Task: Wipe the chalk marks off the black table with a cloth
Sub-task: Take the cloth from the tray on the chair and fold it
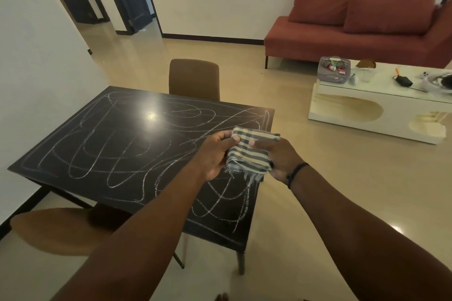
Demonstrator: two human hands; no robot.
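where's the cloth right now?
In the head view, the striped cloth is folded and held between the left hand and right hand, raised over the right edge of the black table, whose chalk marks are unwiped.

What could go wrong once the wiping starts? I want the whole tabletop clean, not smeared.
1. The chalk marks loop over nearly the whole black table, while the striped cloth, held by the left hand and right hand, is folded small. It may load with dust and smear.
2. The far edge by the chair may be hard to reach from here and get missed.
3. The cloth's frayed threads could drag dust across wiped areas.
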